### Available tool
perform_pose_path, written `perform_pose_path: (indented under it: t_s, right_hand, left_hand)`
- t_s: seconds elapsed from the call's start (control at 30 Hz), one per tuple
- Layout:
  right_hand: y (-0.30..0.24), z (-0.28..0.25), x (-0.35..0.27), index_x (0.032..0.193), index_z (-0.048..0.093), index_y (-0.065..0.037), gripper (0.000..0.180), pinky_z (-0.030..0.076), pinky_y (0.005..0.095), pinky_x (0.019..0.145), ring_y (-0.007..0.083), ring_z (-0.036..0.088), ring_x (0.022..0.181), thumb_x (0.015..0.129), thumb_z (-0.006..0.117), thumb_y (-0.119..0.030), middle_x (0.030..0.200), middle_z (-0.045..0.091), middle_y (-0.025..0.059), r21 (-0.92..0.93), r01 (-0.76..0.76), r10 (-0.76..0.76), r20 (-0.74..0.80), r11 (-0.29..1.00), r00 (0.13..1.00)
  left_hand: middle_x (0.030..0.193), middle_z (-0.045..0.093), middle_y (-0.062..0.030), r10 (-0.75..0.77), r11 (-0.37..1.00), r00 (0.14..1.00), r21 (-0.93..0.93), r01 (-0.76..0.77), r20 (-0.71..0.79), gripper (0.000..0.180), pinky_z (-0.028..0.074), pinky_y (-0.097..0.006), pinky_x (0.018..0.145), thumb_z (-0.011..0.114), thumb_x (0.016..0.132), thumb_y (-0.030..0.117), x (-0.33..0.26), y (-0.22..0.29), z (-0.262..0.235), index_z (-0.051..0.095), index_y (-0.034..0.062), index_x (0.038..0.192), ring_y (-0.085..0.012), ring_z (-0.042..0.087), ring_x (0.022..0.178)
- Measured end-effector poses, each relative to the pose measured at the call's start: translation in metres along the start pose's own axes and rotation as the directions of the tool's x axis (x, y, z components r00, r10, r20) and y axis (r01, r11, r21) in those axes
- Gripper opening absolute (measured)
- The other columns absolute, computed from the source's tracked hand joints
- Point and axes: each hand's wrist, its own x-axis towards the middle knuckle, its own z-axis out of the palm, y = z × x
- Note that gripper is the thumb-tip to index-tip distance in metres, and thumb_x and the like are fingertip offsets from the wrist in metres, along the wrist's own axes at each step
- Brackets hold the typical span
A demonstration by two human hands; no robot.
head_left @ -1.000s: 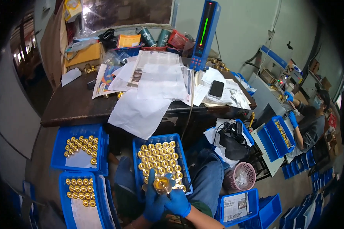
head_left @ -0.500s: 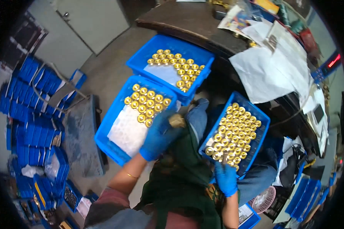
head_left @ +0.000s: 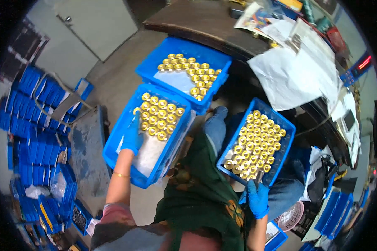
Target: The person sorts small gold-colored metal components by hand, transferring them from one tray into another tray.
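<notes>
My left hand [head_left: 132,138], in a blue glove, reaches into the left blue bin [head_left: 109,152]. Its fingertips are closed at the leftmost round gold-coloured metal part [head_left: 137,111], beside rows of similar parts standing on a white sheet [head_left: 151,152]. My gloved right hand [head_left: 258,200] is closed around a slim silver metal piece [head_left: 259,176], whose exact kind I cannot make out. It lies at the near edge of the right blue bin [head_left: 289,144], which sits tilted by my leg and holds many gold-coloured parts [head_left: 255,140].
Behind the left bin stands another blue bin [head_left: 148,56] of gold-coloured parts. A dark table [head_left: 192,19] carries loose papers [head_left: 293,73]. Stacked blue bins [head_left: 33,138] and a worn blue trolley [head_left: 88,150] stand at left. A pink basket [head_left: 293,217] is at lower right.
My left hand has moved left, from the bin's right side to the leftmost parts. My right hand has shifted slightly right and down, and the slim metal piece now shows clearly.
</notes>
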Motion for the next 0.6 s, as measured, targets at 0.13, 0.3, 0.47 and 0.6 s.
perform_pose_path:
  t_s: [0.13,0.3,0.47,0.6]
  right_hand:
    - [0.009,-0.003,0.003,0.077,0.054,0.002,0.027,0.045,0.0273,0.042,0.0155,0.057,0.045,0.088,0.051,-0.022,0.055,0.054,0.0071,-0.122,-0.082,0.092,0.078,0.989,0.993]
    - [-0.01,0.004,-0.005,0.083,0.055,0.001,0.026,0.046,0.0278,0.044,0.0147,0.058,0.046,0.088,0.052,-0.024,0.054,0.055,0.0064,-0.136,0.017,0.008,0.182,0.991,0.983]
    - [0.001,-0.004,-0.018,0.092,0.056,0.0,0.023,0.046,0.0273,0.044,0.0155,0.059,0.046,0.087,0.052,-0.022,0.056,0.056,0.0071,0.006,0.019,-0.02,0.122,1.0,0.992]
    - [0.003,-0.006,-0.02,0.08,0.053,0.0,0.02,0.045,0.0261,0.044,0.0138,0.057,0.047,0.089,0.048,-0.017,0.056,0.055,0.0059,0.054,0.0,-0.004,0.093,0.999,0.996]
  left_hand:
    - [0.114,0.052,-0.0197,0.36,0.933,0.928,0.03,-0.359,-0.099,0.049,0.04,-0.038,0.089,0.06,0.071,0.003,0.007,0.072,0.025,0.047,-0.0003,0.118,-0.0335,0.051,0.103]
    - [0.082,0.057,-0.011,0.84,0.477,0.443,-0.038,-0.878,0.314,0.021,0.041,-0.046,0.079,0.057,0.066,0.012,0.005,0.17,0.163,0.062,0.0072,0.086,-0.0297,0.054,0.084]
    - [0.079,0.057,-0.0088,0.682,0.016,0.284,0.375,-0.927,0.674,0.014,0.035,-0.041,0.081,0.053,0.072,0.014,-0.01,0.169,0.277,0.066,0.012,0.075,-0.0242,0.051,0.081]
    - [0.081,0.056,-0.0063,0.712,-0.053,0.246,0.4,-0.915,0.658,0.013,0.035,-0.041,0.079,0.053,0.071,0.014,-0.006,0.162,0.29,0.066,0.0142,0.074,-0.0234,0.05,0.085]
